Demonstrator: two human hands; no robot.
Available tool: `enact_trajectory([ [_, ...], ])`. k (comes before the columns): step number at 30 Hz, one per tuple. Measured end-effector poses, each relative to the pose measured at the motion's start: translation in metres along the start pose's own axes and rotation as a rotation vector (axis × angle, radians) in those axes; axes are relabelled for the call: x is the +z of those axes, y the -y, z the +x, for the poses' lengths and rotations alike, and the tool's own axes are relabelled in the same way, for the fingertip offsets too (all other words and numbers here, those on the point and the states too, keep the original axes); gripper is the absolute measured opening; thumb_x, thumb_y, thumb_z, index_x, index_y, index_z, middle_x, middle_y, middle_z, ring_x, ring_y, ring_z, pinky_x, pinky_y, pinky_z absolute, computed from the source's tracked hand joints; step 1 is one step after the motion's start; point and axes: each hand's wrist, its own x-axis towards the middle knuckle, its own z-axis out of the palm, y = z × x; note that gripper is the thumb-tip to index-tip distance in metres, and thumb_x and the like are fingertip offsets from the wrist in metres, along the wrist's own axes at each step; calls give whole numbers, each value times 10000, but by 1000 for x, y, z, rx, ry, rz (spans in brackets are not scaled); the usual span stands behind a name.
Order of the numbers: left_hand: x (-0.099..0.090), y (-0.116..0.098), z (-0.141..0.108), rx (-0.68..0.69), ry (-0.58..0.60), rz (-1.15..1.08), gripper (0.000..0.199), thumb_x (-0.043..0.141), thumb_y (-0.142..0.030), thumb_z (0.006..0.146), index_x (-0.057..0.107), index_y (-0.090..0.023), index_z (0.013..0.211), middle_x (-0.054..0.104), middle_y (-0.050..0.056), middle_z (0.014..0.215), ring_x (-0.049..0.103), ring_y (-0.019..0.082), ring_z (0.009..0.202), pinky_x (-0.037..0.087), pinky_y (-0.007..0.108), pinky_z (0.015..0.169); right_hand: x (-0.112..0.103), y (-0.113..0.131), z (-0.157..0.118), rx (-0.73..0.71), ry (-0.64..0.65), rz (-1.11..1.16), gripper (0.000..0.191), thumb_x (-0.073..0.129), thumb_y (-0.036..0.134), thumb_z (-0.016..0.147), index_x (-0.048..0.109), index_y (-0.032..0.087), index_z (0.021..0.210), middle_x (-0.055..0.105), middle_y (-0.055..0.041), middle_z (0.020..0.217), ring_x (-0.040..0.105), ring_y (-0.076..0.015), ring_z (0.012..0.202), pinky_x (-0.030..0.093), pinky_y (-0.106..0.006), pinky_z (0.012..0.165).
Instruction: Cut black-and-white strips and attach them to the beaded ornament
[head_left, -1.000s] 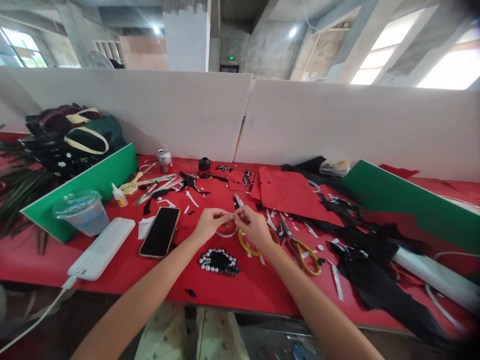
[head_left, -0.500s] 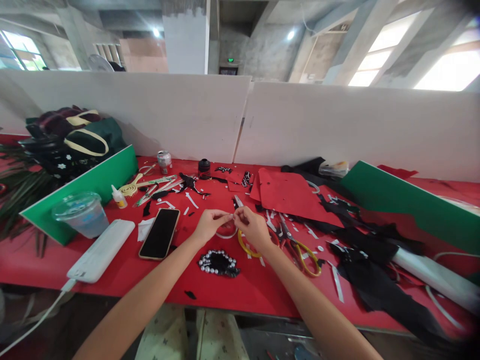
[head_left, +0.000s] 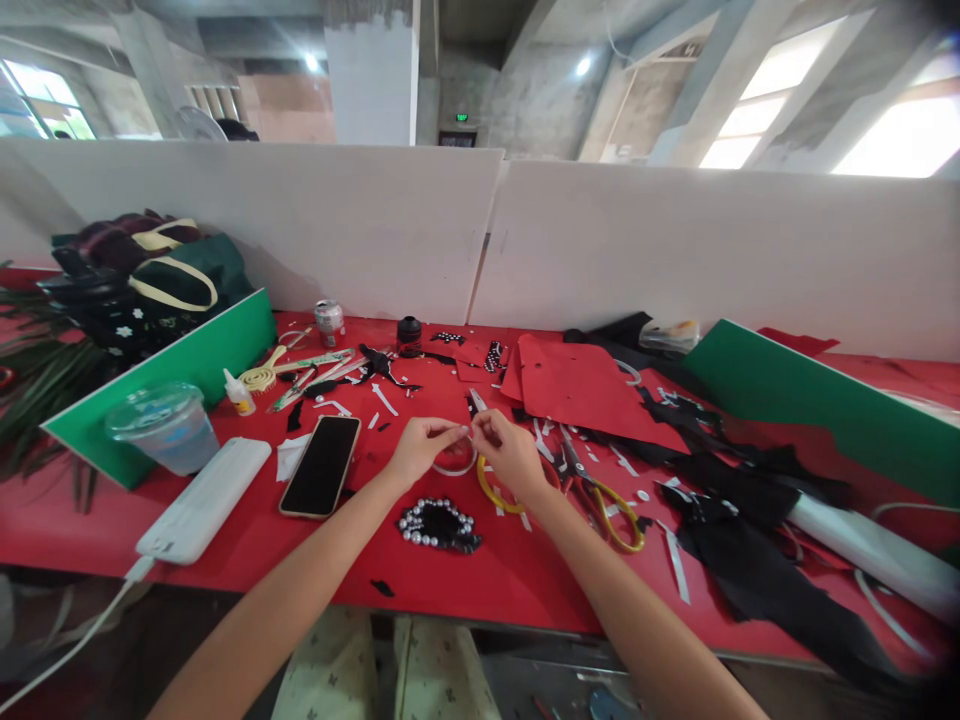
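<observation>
My left hand [head_left: 421,450] is closed in a pinch over the red table, its fingertips nearly meeting those of my right hand [head_left: 510,455], which is pinched too. What lies between the fingertips is too small to make out. A pale ring [head_left: 454,472] shows just beneath them. Scissors with yellow handles [head_left: 616,520] are to the right of my right hand, and another yellow handle [head_left: 491,492] shows under it. Nearer me lies a pearl-like beaded band [head_left: 420,540] with black fabric. A phone [head_left: 321,468] rests left of my left hand.
At the left stand a plastic cup [head_left: 169,430], a white power bank [head_left: 206,500] and a glue bottle [head_left: 239,393]. A can [head_left: 328,324] and black thread spool [head_left: 409,337] are at the back. Red sheets [head_left: 592,390] and black fabric [head_left: 757,560] cover the right. Green boards [head_left: 825,410] flank both sides.
The fingertips of my two hands have moved very slightly apart. Both hands keep their pinched shape, and the objects on the table have not moved.
</observation>
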Motion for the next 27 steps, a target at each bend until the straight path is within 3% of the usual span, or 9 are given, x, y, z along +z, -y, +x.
enact_trajectory([
  [6,-3,2,1,21,-23,6,354,695,-448,716,733,-122,849,713,87,770,614,170,669,476,273,670,-4,5,-1,-24,11,19,212,425,336,890,586,198,897,614,-2,647,562,-141,545,369,-220,531],
  [19,-3,-4,-1,21,-35,60,317,730,-417,677,738,-126,803,718,72,741,621,166,672,476,265,669,2,2,-2,-8,74,24,138,453,301,852,542,201,818,555,34,577,496,-114,491,325,-204,504],
  [27,-2,-9,-1,21,-22,80,321,739,-424,659,733,-121,767,720,76,734,629,175,677,480,269,673,3,5,-3,7,61,-95,125,446,296,838,528,203,823,545,43,557,491,-111,468,300,-200,499],
])
